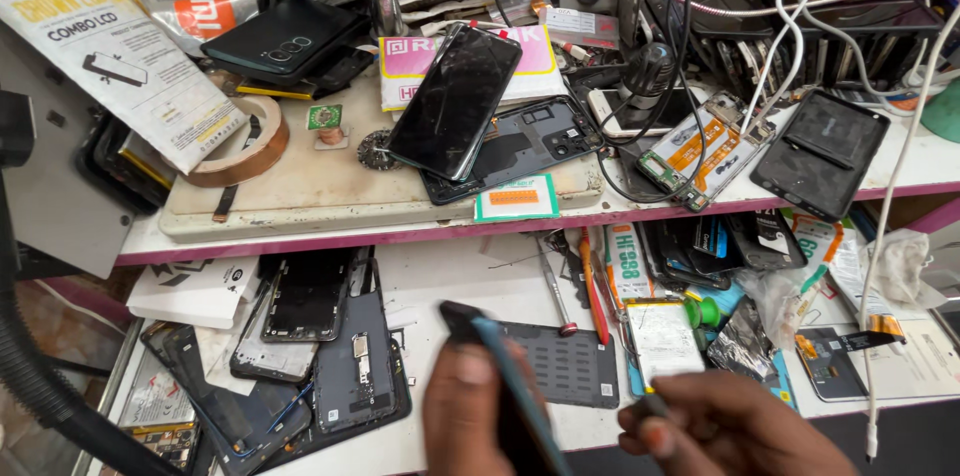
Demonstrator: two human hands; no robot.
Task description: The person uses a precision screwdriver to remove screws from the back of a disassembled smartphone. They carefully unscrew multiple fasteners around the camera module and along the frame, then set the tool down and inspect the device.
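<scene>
Left hand (470,416): closed around a thin dark phone (500,386) with a blue edge, held edge-on at the bottom middle; wrist cut off by the frame.
Right hand (730,431): fingers curled, pinching a small dark piece (652,404) too small to identify; lower part out of frame.
Upper shelf (300,201): cluttered, pink front edge; far end lost behind cables and boxes.
Lower bench (440,286): white top, mostly buried under phone parts.
Black hose (40,376): blocks the lower left corner.
Cracked phone (455,101): lies tilted over a stripped phone frame (540,141), hiding most of it.
Tape roll (250,141): half covered by a white packet (110,46).
Grey mat (565,366): just beyond the held phone, near edge hidden by it.
Red-handled tool (594,286): beside a screwdriver (552,286), tips hard to make out.
</scene>
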